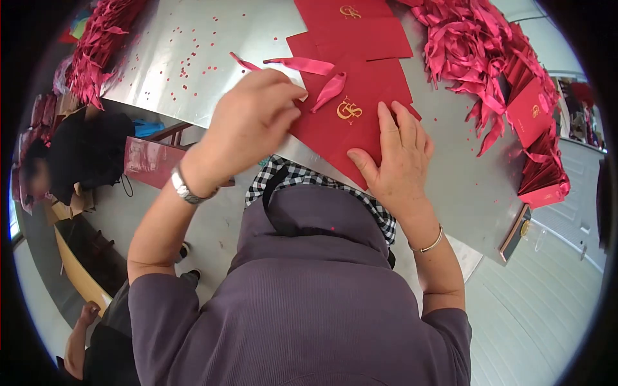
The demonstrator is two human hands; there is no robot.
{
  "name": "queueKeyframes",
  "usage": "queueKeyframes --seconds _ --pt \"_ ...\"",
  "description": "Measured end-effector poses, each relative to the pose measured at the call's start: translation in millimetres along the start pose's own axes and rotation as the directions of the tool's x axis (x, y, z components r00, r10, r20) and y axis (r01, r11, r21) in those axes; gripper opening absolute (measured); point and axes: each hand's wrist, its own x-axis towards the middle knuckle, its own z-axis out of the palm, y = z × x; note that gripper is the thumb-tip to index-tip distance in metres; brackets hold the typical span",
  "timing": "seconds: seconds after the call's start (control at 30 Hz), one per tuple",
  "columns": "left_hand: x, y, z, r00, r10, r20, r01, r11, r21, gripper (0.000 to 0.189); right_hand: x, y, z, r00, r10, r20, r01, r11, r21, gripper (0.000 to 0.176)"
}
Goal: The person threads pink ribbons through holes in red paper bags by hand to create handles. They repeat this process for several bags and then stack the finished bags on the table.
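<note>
Red paper bags or envelopes with gold lettering (360,83) lie overlapping on the metal table in front of me. My right hand (400,154) rests flat on the nearest one, fingers spread, just right of its gold logo. Over that bag's upper left part, my left hand (257,116) is raised with bent fingers, slightly blurred; a small pale bit shows near its fingertips, and I cannot make out what it holds. A pink ribbon (329,92) curls across the bag beside the left hand, and more ribbon runs behind its knuckles.
Bunches of pink ribbon (460,45) and ribboned red bags (529,112) line the table's right side. Another ribbon bunch (96,55) hangs at the far left. Red dots scatter over the metal table (161,58). People in dark clothes (90,151) are at the left, near a red stool (154,161).
</note>
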Motion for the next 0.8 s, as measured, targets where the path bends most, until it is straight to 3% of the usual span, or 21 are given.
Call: queueKeyframes --seconds 0.1,0.17,0.23,0.3,0.4,0.43,0.5,0.6,0.63,0.67,0.73,0.8 --pt "-2.4 2.7 13.0 0.999 -0.031 -0.008 0.031 0.998 0.06 0.022 -1.2 -0.3 1.1 1.0 0.001 -0.012 -0.001 1.0 0.001 0.073" --pt "-2.7 1.3 13.4 0.997 -0.073 -0.01 0.073 0.997 -0.009 0.02 -1.2 -0.7 0.3 1.0 -0.012 -0.018 0.012 1.0 -0.004 0.068" --pt "-2.3 1.7 10.4 0.981 -0.192 0.016 0.192 0.981 -0.002 0.017 -2.0 -1.6 0.3 1.0 -0.018 -0.018 0.018 1.0 -0.012 0.066" --pt "-5.5 -0.6 5.8 0.973 -0.212 0.093 0.209 0.977 0.041 0.017 -1.2 -3.9 -0.9 0.999 -0.028 -0.021 0.027 0.999 -0.021 0.063" --pt "-12.5 8.1 8.7 0.979 -0.197 -0.053 0.198 0.98 0.008 0.021 6.1 -11.9 -6.2 0.997 -0.076 -0.035 0.074 0.995 -0.06 0.058" --pt "-13.3 12.8 12.7 0.976 -0.169 -0.134 0.172 0.985 0.011 0.021 13.5 -16.0 -8.6 0.989 -0.133 -0.07 0.135 0.991 0.013 0.056" --pt "-19.4 16.3 20.3 0.979 -0.151 -0.139 0.156 0.987 0.025 0.021 32.6 -24.6 -7.2 0.966 -0.196 -0.167 0.223 0.962 0.161 0.046" --pt "-24.1 23.6 29.1 0.976 -0.179 -0.122 0.191 0.977 0.093 0.024 62.0 -25.8 13.1 0.957 -0.243 -0.16 0.276 0.932 0.235 0.031" --pt "-23.7 26.7 30.6 0.952 -0.241 -0.188 0.252 0.967 0.032 0.025 68.9 -25.6 16.7 0.954 -0.264 -0.142 0.292 0.925 0.243 0.021" --pt "-23.8 28.2 31.6 0.919 -0.306 -0.249 0.309 0.951 -0.031 0.026 70.1 -26.6 15.8 0.953 -0.271 -0.138 0.298 0.922 0.245 0.021" --pt "-24.8 21.6 35.2 0.909 -0.285 -0.305 0.301 0.954 0.007 0.028 72.9 -27.1 11.5 0.961 -0.277 -0.002 0.271 0.937 0.222 0.021" --pt "-26.6 16.7 38.2 0.946 -0.168 -0.277 0.197 0.977 0.08 0.026 71.0 -27.1 5.3 0.96 -0.277 0.044 0.261 0.941 0.213 0.02"
